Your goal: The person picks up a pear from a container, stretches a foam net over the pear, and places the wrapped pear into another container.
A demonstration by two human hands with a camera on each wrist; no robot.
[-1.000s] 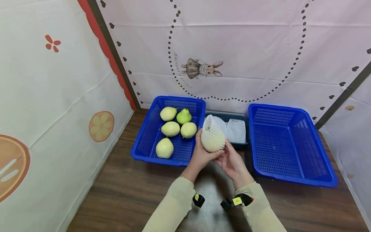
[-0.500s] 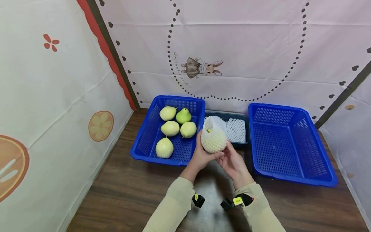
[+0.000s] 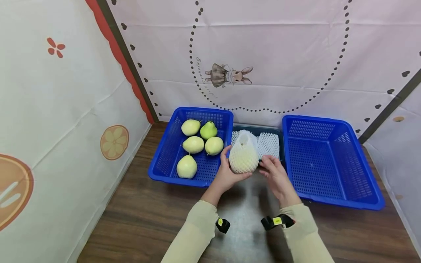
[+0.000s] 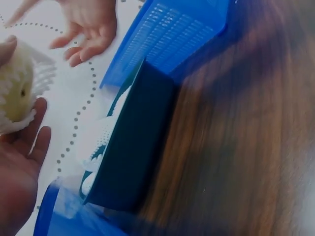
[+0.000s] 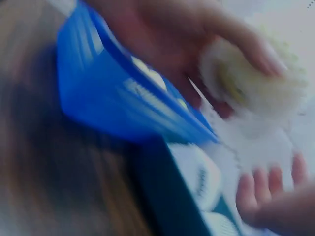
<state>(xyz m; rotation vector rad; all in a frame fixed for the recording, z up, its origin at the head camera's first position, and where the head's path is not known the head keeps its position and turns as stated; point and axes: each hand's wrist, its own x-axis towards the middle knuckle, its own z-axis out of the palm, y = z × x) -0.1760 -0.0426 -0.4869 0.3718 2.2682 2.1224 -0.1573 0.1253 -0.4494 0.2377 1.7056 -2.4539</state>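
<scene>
A pear in a white foam net (image 3: 244, 157) is held up by the left hand (image 3: 227, 176), whose thumb and fingers curl round its lower left side. In the left wrist view the netted pear (image 4: 17, 88) shows bare skin at one end of the net. Just right of the pear, the right hand (image 3: 277, 179) is apart from it, fingers loosely bent and holding nothing. The right wrist view is blurred and shows a gap between the right hand (image 5: 280, 201) and the pear (image 5: 261, 83). Behind them, a dark green tray (image 3: 280, 140) contains white foam nets (image 3: 268, 145).
On the left stands a blue basket (image 3: 161, 175) with several pears (image 3: 193, 145), one of them greener (image 3: 208, 130). Another blue basket (image 3: 314, 171) stands on the right, its mesh floor visible. A patterned cloth hangs behind the wooden table (image 3: 131, 219).
The right hand has let go of the netted pear and moved a little to the right. The pear stays in the left hand, turned slightly so its stem end shows differently.
</scene>
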